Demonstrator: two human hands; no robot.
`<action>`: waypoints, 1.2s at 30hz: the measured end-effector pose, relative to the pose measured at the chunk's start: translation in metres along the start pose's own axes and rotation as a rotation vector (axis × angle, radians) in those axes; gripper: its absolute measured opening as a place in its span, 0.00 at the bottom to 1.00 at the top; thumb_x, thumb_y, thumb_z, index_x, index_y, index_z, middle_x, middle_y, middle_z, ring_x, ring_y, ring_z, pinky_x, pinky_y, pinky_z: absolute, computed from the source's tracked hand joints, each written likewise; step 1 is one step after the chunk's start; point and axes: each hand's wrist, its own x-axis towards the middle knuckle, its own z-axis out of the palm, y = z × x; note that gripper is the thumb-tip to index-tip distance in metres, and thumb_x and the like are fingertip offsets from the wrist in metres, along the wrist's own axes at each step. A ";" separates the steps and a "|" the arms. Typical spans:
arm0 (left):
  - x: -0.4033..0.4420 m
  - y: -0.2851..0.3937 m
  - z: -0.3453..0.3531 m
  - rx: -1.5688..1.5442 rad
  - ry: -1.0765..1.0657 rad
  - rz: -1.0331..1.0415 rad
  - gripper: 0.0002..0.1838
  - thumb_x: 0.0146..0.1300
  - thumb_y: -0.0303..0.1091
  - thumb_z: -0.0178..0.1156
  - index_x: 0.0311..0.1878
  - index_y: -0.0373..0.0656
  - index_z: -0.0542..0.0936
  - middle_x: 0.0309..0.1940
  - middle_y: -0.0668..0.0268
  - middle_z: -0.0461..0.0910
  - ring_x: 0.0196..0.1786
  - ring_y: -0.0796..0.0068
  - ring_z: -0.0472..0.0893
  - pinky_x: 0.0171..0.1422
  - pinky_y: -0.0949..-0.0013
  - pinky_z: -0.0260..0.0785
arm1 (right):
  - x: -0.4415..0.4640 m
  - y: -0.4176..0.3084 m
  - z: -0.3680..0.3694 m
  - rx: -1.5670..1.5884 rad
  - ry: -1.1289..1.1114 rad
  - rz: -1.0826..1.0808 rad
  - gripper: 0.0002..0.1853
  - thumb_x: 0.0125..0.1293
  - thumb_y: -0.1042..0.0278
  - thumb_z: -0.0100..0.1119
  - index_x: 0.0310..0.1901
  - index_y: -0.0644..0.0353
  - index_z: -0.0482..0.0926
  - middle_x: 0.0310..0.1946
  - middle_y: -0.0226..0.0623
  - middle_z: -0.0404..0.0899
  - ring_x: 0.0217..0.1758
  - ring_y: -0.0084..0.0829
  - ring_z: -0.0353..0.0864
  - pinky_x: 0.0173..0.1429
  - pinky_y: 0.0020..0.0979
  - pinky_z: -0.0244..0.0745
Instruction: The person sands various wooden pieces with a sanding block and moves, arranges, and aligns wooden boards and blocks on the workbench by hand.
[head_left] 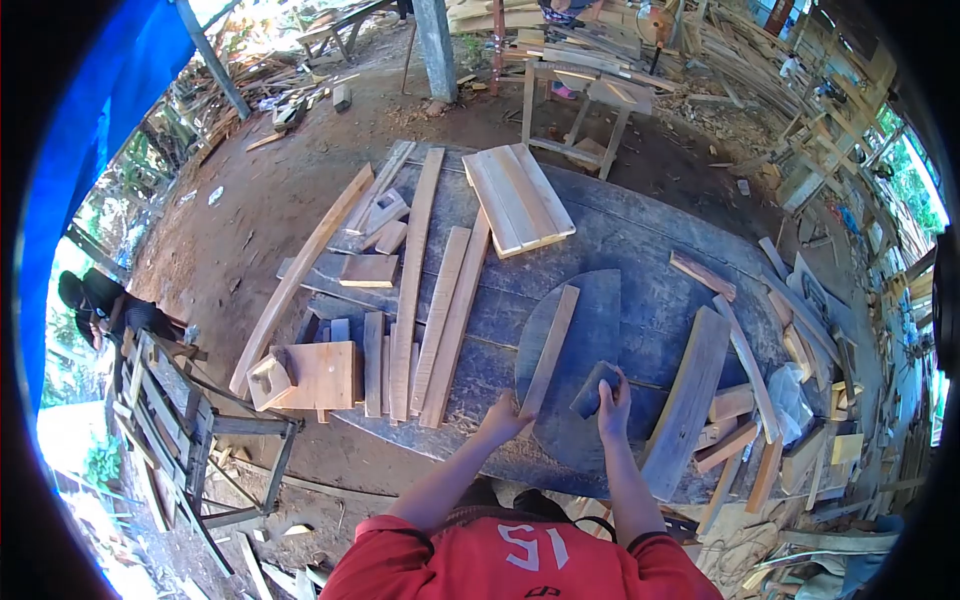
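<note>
A narrow wooden strip [552, 348] lies at the middle of the surface [640, 225], over a dark, rounded board [605, 325], its far end tilted toward one o'clock. The person's left hand [508, 418] closes around its near end, probably to keep it steady. Just to the strip's right, at four o'clock, the right hand [613, 408] pinches a small dark block [592, 389] between thumb and fingers, held in a way that seems to keep it under easy control.

Further toward four o'clock lies a wide plank [686, 400], with a clear plastic bag [791, 405] beyond it. At twelve o'clock sits a slatted panel [520, 198]. Long strips [437, 318] lie roughly side by side toward ten o'clock, perhaps lined up for easy reach. Well off at nine o'clock, another person [128, 310] bends beside a wooden frame [165, 395].
</note>
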 end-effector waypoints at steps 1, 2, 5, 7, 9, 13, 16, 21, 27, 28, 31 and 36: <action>0.007 -0.008 0.005 0.059 0.065 -0.003 0.43 0.50 0.54 0.63 0.60 0.31 0.61 0.44 0.44 0.75 0.49 0.50 0.76 0.53 0.58 0.68 | 0.001 -0.002 0.001 -0.001 -0.002 -0.002 0.29 0.62 0.63 0.56 0.61 0.66 0.60 0.46 0.37 0.71 0.46 0.24 0.71 0.51 0.26 0.66; 0.013 -0.017 0.010 0.118 0.128 -0.008 0.42 0.50 0.54 0.63 0.60 0.32 0.62 0.44 0.44 0.76 0.48 0.51 0.77 0.52 0.58 0.68 | 0.001 -0.004 0.001 -0.043 0.032 -0.022 0.28 0.62 0.64 0.56 0.61 0.66 0.60 0.46 0.37 0.71 0.46 0.25 0.71 0.51 0.26 0.66; 0.015 -0.016 0.002 0.109 0.045 0.046 0.41 0.50 0.52 0.63 0.59 0.32 0.62 0.45 0.44 0.75 0.50 0.52 0.76 0.53 0.58 0.67 | 0.005 -0.002 -0.008 -0.075 0.092 -0.083 0.27 0.62 0.65 0.56 0.60 0.66 0.61 0.46 0.38 0.71 0.46 0.25 0.71 0.51 0.26 0.66; 0.008 -0.001 -0.010 0.084 -0.033 0.009 0.40 0.51 0.52 0.62 0.59 0.31 0.62 0.46 0.44 0.75 0.51 0.52 0.75 0.55 0.58 0.66 | 0.009 0.003 -0.014 -0.029 0.115 -0.136 0.26 0.62 0.65 0.55 0.59 0.66 0.63 0.46 0.38 0.71 0.46 0.26 0.72 0.50 0.26 0.67; 0.009 0.001 -0.011 0.059 -0.105 -0.024 0.40 0.51 0.51 0.61 0.59 0.31 0.62 0.47 0.45 0.74 0.52 0.51 0.74 0.56 0.58 0.66 | 0.011 0.004 -0.020 -0.056 0.124 -0.140 0.25 0.62 0.64 0.55 0.58 0.66 0.63 0.46 0.38 0.71 0.46 0.26 0.72 0.51 0.26 0.67; 0.015 -0.008 -0.005 0.074 -0.059 0.010 0.36 0.53 0.49 0.60 0.57 0.31 0.63 0.48 0.46 0.74 0.52 0.52 0.74 0.56 0.58 0.65 | 0.010 -0.002 -0.014 -0.099 0.173 -0.098 0.25 0.62 0.59 0.54 0.56 0.66 0.66 0.48 0.38 0.71 0.49 0.28 0.71 0.53 0.27 0.65; 0.020 -0.012 0.005 0.026 0.036 0.005 0.37 0.53 0.52 0.60 0.57 0.31 0.65 0.47 0.45 0.74 0.51 0.51 0.74 0.55 0.58 0.66 | 0.014 0.012 -0.015 -0.096 0.193 -0.038 0.25 0.61 0.57 0.54 0.55 0.65 0.68 0.48 0.36 0.71 0.49 0.28 0.71 0.54 0.27 0.65; 0.035 -0.013 0.023 0.152 0.194 -0.004 0.35 0.52 0.54 0.60 0.50 0.30 0.70 0.47 0.44 0.71 0.53 0.50 0.71 0.55 0.59 0.65 | 0.020 0.027 -0.020 -0.047 0.225 0.062 0.24 0.60 0.56 0.55 0.53 0.63 0.69 0.43 0.33 0.73 0.45 0.27 0.72 0.50 0.27 0.67; 0.024 -0.004 0.037 -0.066 0.322 -0.048 0.39 0.53 0.57 0.58 0.53 0.26 0.66 0.54 0.40 0.60 0.57 0.41 0.64 0.63 0.53 0.57 | 0.015 0.002 -0.020 0.272 0.279 0.184 0.16 0.62 0.58 0.53 0.47 0.59 0.71 0.39 0.32 0.74 0.43 0.24 0.74 0.46 0.27 0.68; 0.020 0.004 0.037 -0.052 0.337 -0.073 0.40 0.53 0.55 0.59 0.53 0.26 0.64 0.54 0.40 0.60 0.57 0.41 0.64 0.62 0.53 0.58 | 0.017 0.005 -0.026 0.313 0.270 0.223 0.15 0.62 0.58 0.53 0.46 0.58 0.71 0.39 0.32 0.74 0.44 0.25 0.75 0.47 0.28 0.69; 0.007 0.025 0.030 0.053 0.321 -0.074 0.37 0.52 0.49 0.61 0.53 0.25 0.61 0.53 0.40 0.61 0.56 0.41 0.64 0.61 0.53 0.60 | 0.019 0.012 -0.034 0.353 0.215 0.265 0.14 0.63 0.57 0.52 0.44 0.58 0.71 0.39 0.32 0.74 0.44 0.26 0.75 0.47 0.30 0.70; 0.016 -0.013 0.024 0.025 0.246 0.006 0.27 0.55 0.38 0.60 0.48 0.26 0.62 0.49 0.39 0.62 0.55 0.40 0.65 0.58 0.54 0.63 | 0.019 0.025 -0.036 0.313 0.238 0.257 0.16 0.64 0.56 0.50 0.46 0.57 0.70 0.39 0.31 0.75 0.45 0.27 0.76 0.46 0.33 0.72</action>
